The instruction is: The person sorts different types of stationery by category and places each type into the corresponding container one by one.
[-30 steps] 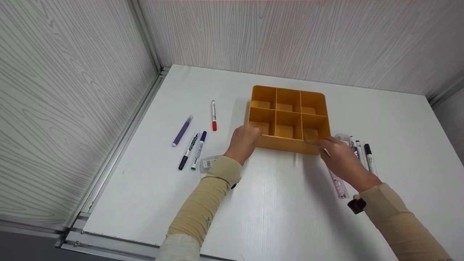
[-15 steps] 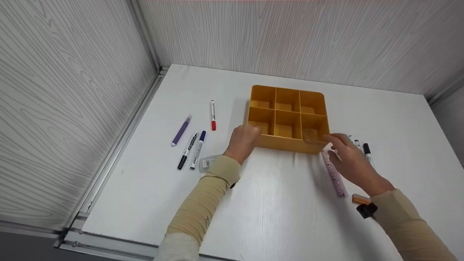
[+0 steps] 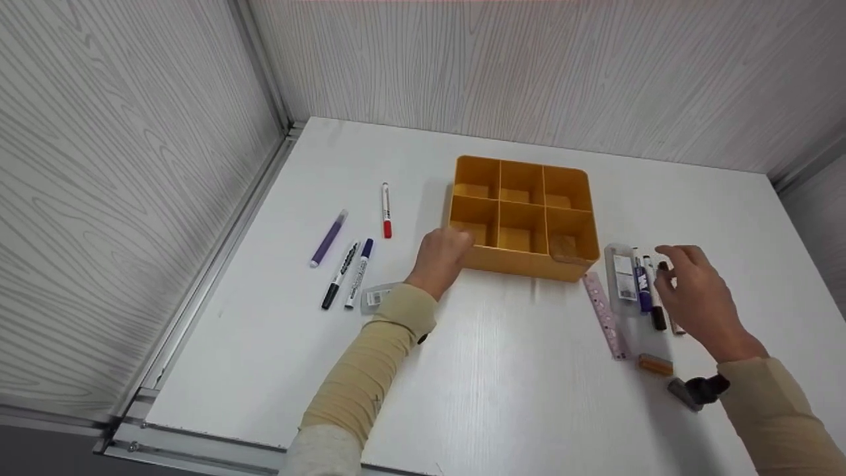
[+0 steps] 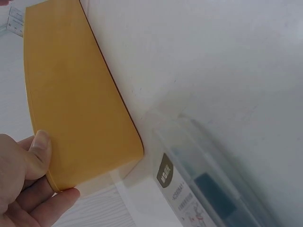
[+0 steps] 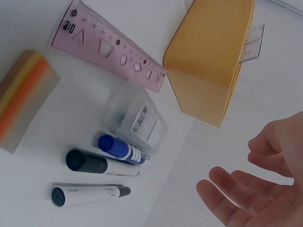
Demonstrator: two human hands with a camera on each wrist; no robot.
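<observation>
A yellow organizer box [image 3: 525, 262] with several compartments stands mid-table. My left hand [image 3: 441, 259] grips its front left corner; in the left wrist view the thumb lies on the outer wall and fingers curl past the rim. A clear piece with printed markings [image 5: 253, 43] pokes above the rim in the right wrist view. Fingers loosely bent and holding nothing, my right hand [image 3: 702, 297] hovers over the markers on the right. Below it are a blue-capped marker [image 5: 120, 149], a black-capped marker [image 5: 97, 162] and a white marker [image 5: 90, 195].
By the box's right side lie a pink ruler [image 3: 603, 314], a clear plastic case [image 3: 621, 277] and a striped orange eraser [image 3: 654, 364]. Left of the box are a red-capped marker [image 3: 386, 210], a purple pen [image 3: 328, 239], two more markers and another clear case [image 4: 203, 175].
My right hand has left the box's front right corner and moved rightward over the markers, uncovering the ruler, case and eraser. The left hand keeps its grip on the box.
</observation>
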